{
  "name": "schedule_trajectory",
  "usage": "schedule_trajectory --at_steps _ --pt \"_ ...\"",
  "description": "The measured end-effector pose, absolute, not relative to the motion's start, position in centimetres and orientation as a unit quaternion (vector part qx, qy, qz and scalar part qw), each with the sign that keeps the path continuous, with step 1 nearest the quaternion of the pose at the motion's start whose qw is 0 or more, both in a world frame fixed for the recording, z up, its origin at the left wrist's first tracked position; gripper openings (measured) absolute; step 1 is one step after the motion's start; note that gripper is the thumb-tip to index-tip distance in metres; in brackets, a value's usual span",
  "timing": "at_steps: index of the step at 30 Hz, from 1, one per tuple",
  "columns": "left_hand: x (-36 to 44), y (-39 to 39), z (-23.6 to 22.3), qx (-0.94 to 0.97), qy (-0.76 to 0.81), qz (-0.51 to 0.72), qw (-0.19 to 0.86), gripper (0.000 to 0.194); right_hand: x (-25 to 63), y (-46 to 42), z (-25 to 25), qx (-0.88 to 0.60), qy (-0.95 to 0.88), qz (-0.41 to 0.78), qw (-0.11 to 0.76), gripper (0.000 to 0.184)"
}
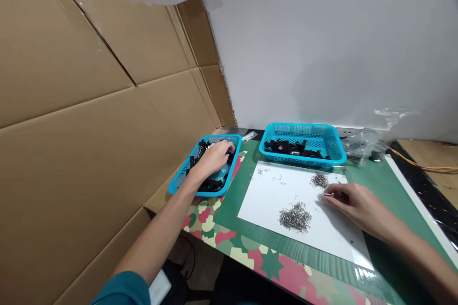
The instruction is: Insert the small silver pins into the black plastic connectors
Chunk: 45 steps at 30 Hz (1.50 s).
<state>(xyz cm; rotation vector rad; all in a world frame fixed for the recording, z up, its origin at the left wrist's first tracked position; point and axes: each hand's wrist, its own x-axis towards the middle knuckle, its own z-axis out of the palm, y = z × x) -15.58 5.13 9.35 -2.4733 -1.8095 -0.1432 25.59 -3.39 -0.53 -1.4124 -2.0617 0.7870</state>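
My left hand (215,155) reaches into the blue basket (171,189) on the left, over black plastic parts (213,184). Its thumb and fingers are bent and apart, with black parts under and between them; nothing clearly held shows. My right hand (345,198) is closed in a pinch just above the white sheet (265,207). Something small at its fingertips is too fine to name. Right beside those fingertips lies a small heap of thin metal springs or pins (319,180). A larger heap of similar metal pieces (296,218) lies nearer the front edge of the sheet.
A second blue basket (303,157) with black parts stands behind the sheet. Clear plastic bags (365,145) lie to its right, near yellow cables (411,159). A tall cardboard panel (107,143) walls off the left side. A green mat (229,209) covers the patterned table.
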Motion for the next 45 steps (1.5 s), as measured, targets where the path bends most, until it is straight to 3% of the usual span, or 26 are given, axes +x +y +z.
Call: schedule_trajectory --at_steps 7,14,25,31,36,45 --pt "-17.1 5.7 8.9 -0.755 -0.651 0.002 0.070 0.016 25.8 -3.5 -0.3 -0.512 -0.760 0.312 0.250 0.031" --pt "-17.6 7.7 7.8 -0.744 -0.666 0.044 0.035 0.012 24.2 -4.1 -0.2 -0.474 -0.780 0.346 0.218 0.018" --pt "-19.3 7.8 7.0 -0.746 -0.662 0.064 -0.024 0.029 25.0 -4.0 -0.1 -0.476 -0.775 0.353 0.221 0.026" --pt "-20.2 7.2 7.1 -0.766 -0.637 0.069 -0.052 0.037 24.5 -4.0 -0.4 -0.480 -0.777 0.349 0.208 0.013" --pt "-20.8 6.1 7.5 -0.783 -0.615 0.067 -0.066 0.045 24.3 -4.1 -0.3 -0.458 -0.784 0.357 0.218 0.015" --pt "-22.2 5.6 8.0 -0.779 -0.625 0.023 -0.052 0.026 24.6 -4.3 0.8 -0.466 -0.764 0.358 0.265 0.025"
